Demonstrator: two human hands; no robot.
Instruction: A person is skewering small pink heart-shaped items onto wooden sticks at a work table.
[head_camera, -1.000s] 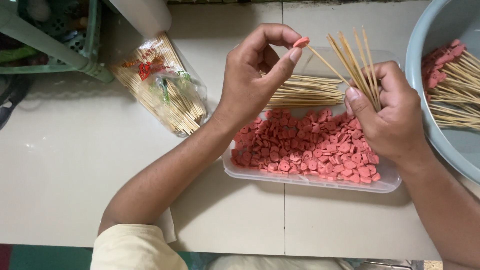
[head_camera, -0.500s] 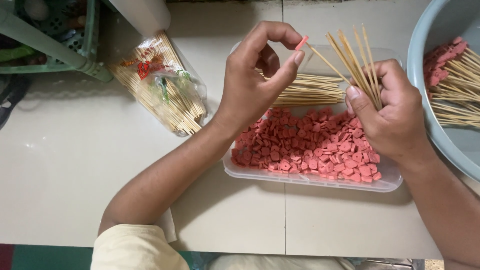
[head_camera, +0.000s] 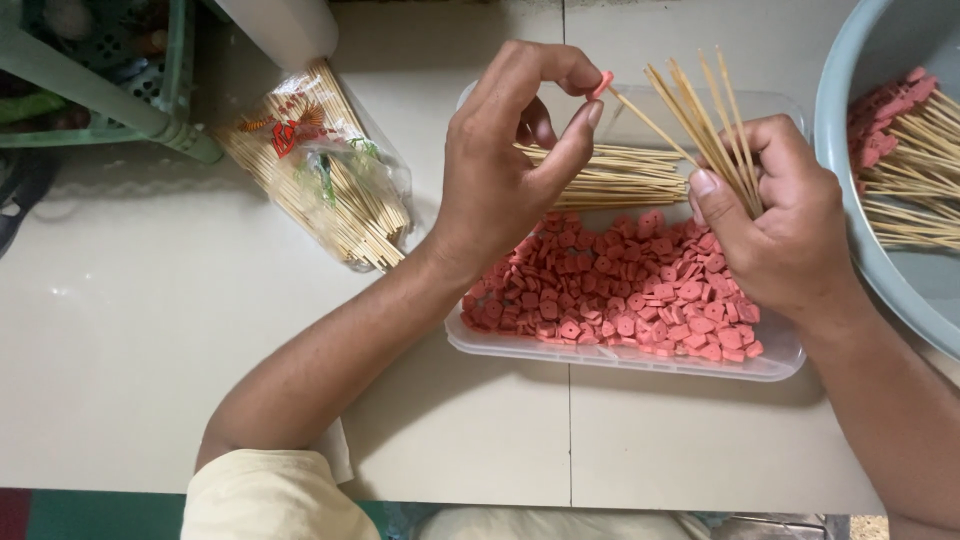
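My left hand (head_camera: 510, 160) pinches a small pink sausage slice (head_camera: 601, 84) between thumb and forefinger, held at the tip of one bamboo skewer. My right hand (head_camera: 775, 215) grips a fanned bundle of bamboo skewers (head_camera: 705, 115) pointing up and to the left. Both hands hover over a clear plastic tray (head_camera: 620, 355) filled with many pink sausage slices (head_camera: 620, 290), with a loose row of bare skewers (head_camera: 610, 175) lying along its far side.
A plastic bag of bamboo skewers (head_camera: 320, 170) lies on the pale tiled surface to the left. A grey-blue basin (head_camera: 850, 190) at the right holds skewers loaded with pink slices (head_camera: 900, 130). A green plastic frame (head_camera: 130, 110) stands at the top left.
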